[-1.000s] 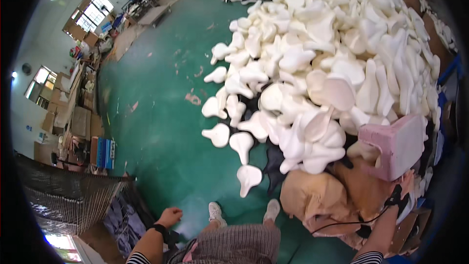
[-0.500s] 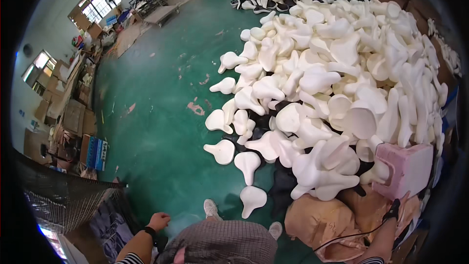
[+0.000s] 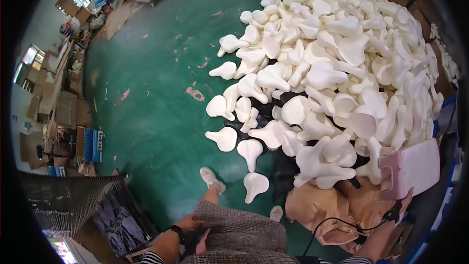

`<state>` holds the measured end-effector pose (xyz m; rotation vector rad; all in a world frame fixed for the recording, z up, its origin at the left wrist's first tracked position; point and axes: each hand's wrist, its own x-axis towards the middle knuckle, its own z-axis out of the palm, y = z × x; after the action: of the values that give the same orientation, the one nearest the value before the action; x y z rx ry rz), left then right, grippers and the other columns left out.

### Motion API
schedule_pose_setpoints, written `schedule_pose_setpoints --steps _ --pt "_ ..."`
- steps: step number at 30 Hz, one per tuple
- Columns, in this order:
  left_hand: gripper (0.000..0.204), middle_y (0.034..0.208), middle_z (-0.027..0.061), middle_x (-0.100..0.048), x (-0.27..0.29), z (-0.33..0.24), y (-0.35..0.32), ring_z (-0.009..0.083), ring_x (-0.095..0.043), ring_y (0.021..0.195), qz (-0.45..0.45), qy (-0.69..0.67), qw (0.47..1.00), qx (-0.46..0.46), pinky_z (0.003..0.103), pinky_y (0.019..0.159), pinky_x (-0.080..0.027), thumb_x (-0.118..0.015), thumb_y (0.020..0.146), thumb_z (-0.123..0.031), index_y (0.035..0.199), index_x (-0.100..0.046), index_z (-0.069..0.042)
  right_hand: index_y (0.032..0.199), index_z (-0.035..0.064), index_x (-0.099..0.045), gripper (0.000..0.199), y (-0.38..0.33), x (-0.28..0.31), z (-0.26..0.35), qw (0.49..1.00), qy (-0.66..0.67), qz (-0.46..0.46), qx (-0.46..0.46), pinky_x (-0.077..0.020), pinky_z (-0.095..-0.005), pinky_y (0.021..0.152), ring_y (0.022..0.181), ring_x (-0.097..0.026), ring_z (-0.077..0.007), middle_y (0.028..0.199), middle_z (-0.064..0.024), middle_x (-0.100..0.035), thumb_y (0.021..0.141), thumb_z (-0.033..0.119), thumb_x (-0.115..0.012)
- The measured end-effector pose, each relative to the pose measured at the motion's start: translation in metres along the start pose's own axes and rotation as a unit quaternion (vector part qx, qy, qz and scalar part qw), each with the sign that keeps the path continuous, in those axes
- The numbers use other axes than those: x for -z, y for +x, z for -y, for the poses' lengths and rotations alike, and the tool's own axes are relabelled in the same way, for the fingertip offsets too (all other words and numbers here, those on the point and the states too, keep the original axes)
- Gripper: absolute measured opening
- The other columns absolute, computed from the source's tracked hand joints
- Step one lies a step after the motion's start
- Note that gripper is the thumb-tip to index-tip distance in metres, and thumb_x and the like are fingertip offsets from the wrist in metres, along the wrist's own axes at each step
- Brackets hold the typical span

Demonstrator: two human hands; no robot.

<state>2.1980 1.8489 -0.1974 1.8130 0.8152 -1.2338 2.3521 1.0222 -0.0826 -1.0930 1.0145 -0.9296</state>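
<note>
A pink plastic stool (image 3: 414,168), lying tipped on its side, is at the right edge of the pile. My right hand (image 3: 404,200) grips its near edge, fingers partly hidden; a black band with a cable circles that wrist. My left hand (image 3: 188,222), wearing a dark wristband, is closed at the left edge of the checked apron (image 3: 242,232) over my legs. Beyond the stool rises a big heap of white bicycle saddle-shaped foam pieces (image 3: 337,73). Single pieces lie at its near left side, one white saddle piece (image 3: 256,186) just ahead of my feet.
Brown crumpled sacks (image 3: 317,210) lie between my feet and the stool. A black cable (image 3: 320,225) loops across them. Black saddle pieces show under the heap. A dark mesh-covered rack (image 3: 73,200) stands at left; boxes (image 3: 88,144) and clutter line the left wall.
My right hand has shifted the stool rightward, away from the pile, and its tilt has changed. My left hand has moved right onto the apron edge. My left foot has turned and the view has shifted.
</note>
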Motion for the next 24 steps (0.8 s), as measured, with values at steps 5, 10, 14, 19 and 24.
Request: schedule_pose_setpoints --steps 5,10,14,19,24 --pt "0.044 0.089 0.0149 -0.068 0.059 0.027 0.072 0.0280 -0.065 0.083 -0.095 0.204 0.962 -0.154 0.038 0.077 -0.052 -0.072 0.075 -0.034 0.100 -0.064 0.000 0.098 -0.0096 -0.063 0.062 -0.102 -0.066 0.031 0.949 -0.262 -0.068 0.159 -0.0478 -0.0317 0.073 0.078 -0.058 -0.0200 0.093 -0.0126 -0.065 0.076 0.047 -0.076" --pt "0.028 0.075 0.0093 -0.064 0.184 0.004 0.074 0.0196 -0.062 0.070 0.031 -0.013 0.992 -0.122 0.035 0.059 -0.049 -0.069 0.081 -0.026 0.088 -0.061 0.000 0.126 -0.0048 -0.046 0.078 -0.214 -0.152 0.000 0.721 -0.564 -0.070 0.397 -0.0412 -0.0365 0.096 0.110 -0.051 -0.0297 0.118 -0.0181 -0.054 0.068 0.032 -0.082" --pt "0.021 0.074 0.0057 -0.061 0.293 -0.007 0.053 0.0151 -0.058 0.058 -0.006 -0.241 0.970 -0.018 0.030 0.049 -0.046 -0.067 0.084 -0.018 0.093 -0.059 -0.001 0.113 -0.0008 -0.048 0.063 -0.366 -0.287 -0.056 0.670 -0.546 0.200 0.461 -0.0399 -0.0439 0.089 0.101 -0.048 -0.0363 0.103 -0.0186 -0.050 0.061 0.020 -0.078" --pt "0.020 0.084 0.0080 -0.063 0.395 -0.010 0.116 0.0168 -0.062 0.074 -0.032 -0.309 0.949 -0.042 0.031 0.064 -0.051 -0.063 0.086 -0.015 0.100 -0.058 -0.002 0.096 0.0037 -0.047 0.058 -0.485 -0.393 -0.171 0.631 -0.486 0.417 0.438 -0.0362 -0.0463 0.080 0.088 -0.044 -0.0387 0.090 -0.0176 -0.046 0.049 0.020 -0.076" --pt "0.038 0.112 0.0155 -0.063 0.467 -0.060 0.208 0.0314 -0.059 0.103 0.007 0.243 0.946 -0.216 0.040 0.087 -0.048 -0.049 0.095 -0.027 0.123 -0.054 -0.001 0.088 0.0045 -0.051 0.051 -0.562 -0.423 -0.267 0.613 -0.580 0.452 0.287 -0.0392 -0.0448 0.079 0.088 -0.049 -0.0361 0.086 -0.0164 -0.053 0.051 0.030 -0.076"
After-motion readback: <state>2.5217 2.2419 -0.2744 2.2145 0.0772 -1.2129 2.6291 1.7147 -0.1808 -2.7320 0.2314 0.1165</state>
